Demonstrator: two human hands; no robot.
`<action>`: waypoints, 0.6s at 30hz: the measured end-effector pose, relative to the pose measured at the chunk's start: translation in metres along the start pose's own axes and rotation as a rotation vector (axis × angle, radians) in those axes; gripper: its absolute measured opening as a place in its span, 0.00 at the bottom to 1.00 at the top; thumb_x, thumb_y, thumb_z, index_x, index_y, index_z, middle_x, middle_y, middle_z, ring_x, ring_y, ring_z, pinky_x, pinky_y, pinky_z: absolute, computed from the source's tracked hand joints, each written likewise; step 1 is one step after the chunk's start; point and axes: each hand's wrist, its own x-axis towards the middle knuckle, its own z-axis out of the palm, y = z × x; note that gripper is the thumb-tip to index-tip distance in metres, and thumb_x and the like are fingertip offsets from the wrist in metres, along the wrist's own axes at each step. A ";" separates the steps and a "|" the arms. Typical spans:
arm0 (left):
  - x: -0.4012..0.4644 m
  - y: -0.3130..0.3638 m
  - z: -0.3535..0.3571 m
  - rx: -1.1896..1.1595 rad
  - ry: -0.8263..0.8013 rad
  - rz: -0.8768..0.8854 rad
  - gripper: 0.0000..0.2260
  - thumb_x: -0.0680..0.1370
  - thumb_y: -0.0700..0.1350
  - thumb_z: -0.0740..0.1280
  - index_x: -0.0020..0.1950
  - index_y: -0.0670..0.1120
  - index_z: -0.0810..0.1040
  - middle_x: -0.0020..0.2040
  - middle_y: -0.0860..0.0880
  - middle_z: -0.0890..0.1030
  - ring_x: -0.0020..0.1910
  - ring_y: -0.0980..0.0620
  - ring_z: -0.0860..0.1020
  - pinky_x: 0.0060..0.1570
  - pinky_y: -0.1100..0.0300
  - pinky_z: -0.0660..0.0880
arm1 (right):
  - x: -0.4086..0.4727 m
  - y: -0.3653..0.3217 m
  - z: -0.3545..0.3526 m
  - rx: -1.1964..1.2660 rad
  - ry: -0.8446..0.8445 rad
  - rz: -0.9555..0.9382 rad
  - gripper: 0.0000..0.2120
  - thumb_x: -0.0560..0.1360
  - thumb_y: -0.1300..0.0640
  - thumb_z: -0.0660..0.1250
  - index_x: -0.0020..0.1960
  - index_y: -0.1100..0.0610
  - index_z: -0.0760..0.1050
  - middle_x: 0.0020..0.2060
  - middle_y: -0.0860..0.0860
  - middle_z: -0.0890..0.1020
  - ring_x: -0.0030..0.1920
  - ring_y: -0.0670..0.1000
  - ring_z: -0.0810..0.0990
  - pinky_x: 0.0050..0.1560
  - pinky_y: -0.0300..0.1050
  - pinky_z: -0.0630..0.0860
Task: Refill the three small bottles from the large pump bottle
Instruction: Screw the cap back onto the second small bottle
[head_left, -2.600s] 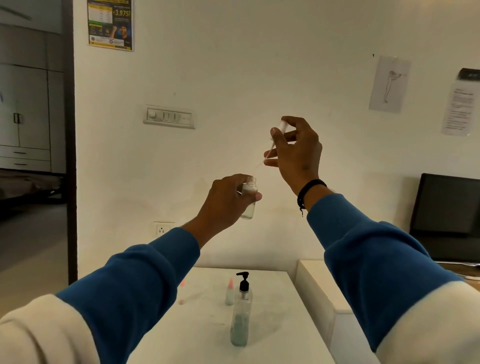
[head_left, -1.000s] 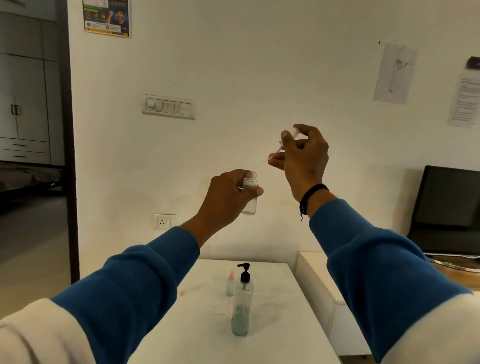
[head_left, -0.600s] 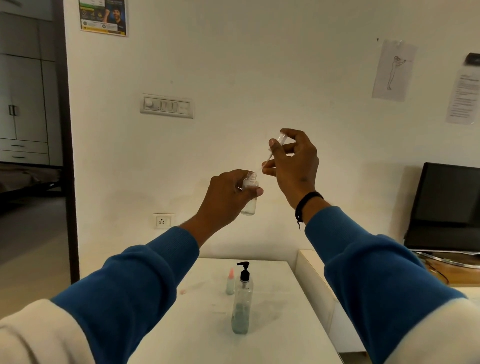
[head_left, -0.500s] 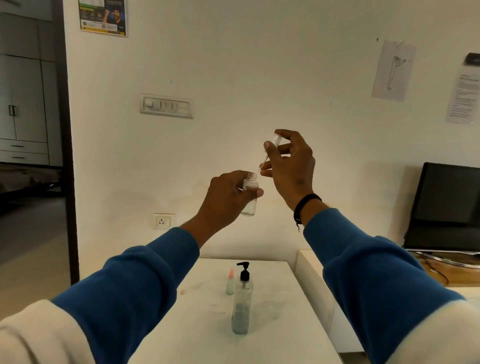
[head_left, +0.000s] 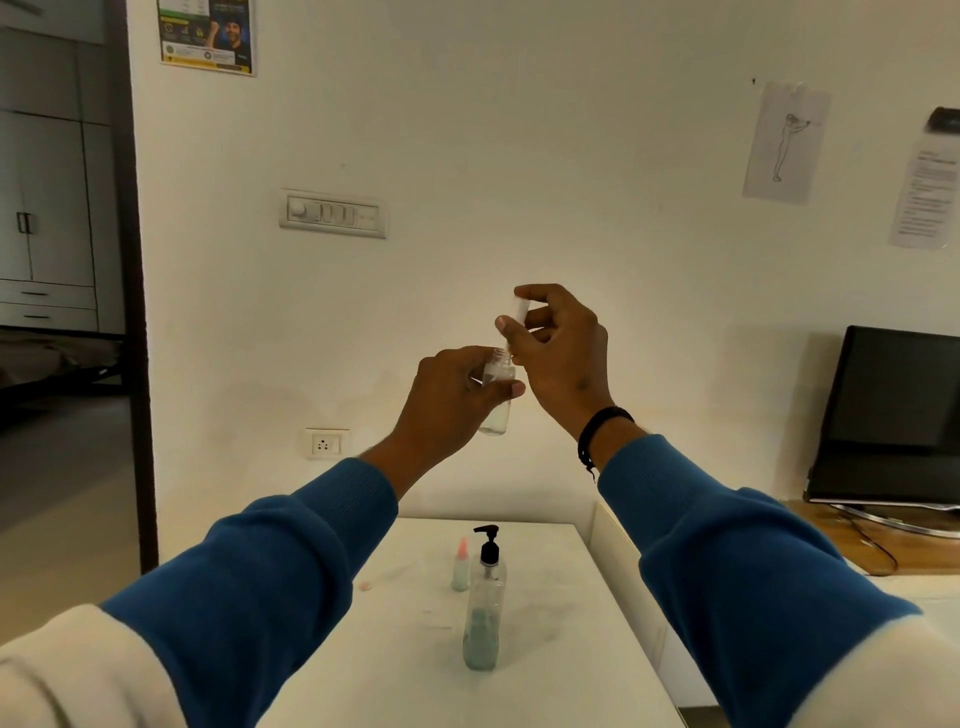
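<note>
The left hand (head_left: 447, 400) is raised in front of the wall and its fingers are curled around a small clear bottle (head_left: 497, 397). The thumb lies across the front of the bottle, and the lower part of the bottle shows below the thumb. The bottle stands almost upright, with its long axis vertical and its open mouth pointing up. It is transparent, and I cannot tell how much liquid is inside.

The right hand (head_left: 558, 358) is just beside the left hand, a little higher. Its thumb and fingers pinch a thin, pale sprayer piece with a tube (head_left: 518, 317). This piece is nearly vertical, and its lower end is at the mouth of the bottle; whether it is already inside I cannot tell.

Well below the hands, on the white table (head_left: 561, 670), stands the large pump bottle (head_left: 484, 608). It is upright, clear, with a black pump on top and blue-green liquid in the lower part. Just behind it, to the left, stands another small bottle with a pink cap (head_left: 460, 566), also upright.
</note>
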 end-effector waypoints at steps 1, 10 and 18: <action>0.000 0.000 0.000 0.004 0.003 -0.001 0.14 0.76 0.51 0.74 0.57 0.45 0.83 0.45 0.54 0.82 0.41 0.58 0.79 0.44 0.69 0.71 | -0.001 0.000 0.000 0.002 -0.009 0.001 0.15 0.76 0.54 0.75 0.61 0.51 0.78 0.45 0.49 0.84 0.42 0.46 0.84 0.41 0.33 0.81; -0.001 -0.002 -0.001 0.077 0.024 0.022 0.12 0.74 0.53 0.75 0.52 0.47 0.85 0.39 0.57 0.81 0.36 0.58 0.79 0.40 0.63 0.74 | -0.010 0.004 0.004 0.009 -0.046 0.012 0.16 0.75 0.54 0.77 0.61 0.50 0.80 0.45 0.50 0.85 0.44 0.45 0.84 0.41 0.26 0.76; -0.002 -0.003 0.001 0.096 0.034 -0.013 0.13 0.74 0.52 0.75 0.52 0.45 0.85 0.39 0.54 0.82 0.36 0.55 0.79 0.38 0.68 0.70 | -0.014 0.004 0.005 -0.013 -0.065 0.055 0.17 0.75 0.56 0.76 0.63 0.51 0.80 0.42 0.47 0.84 0.43 0.43 0.83 0.42 0.26 0.76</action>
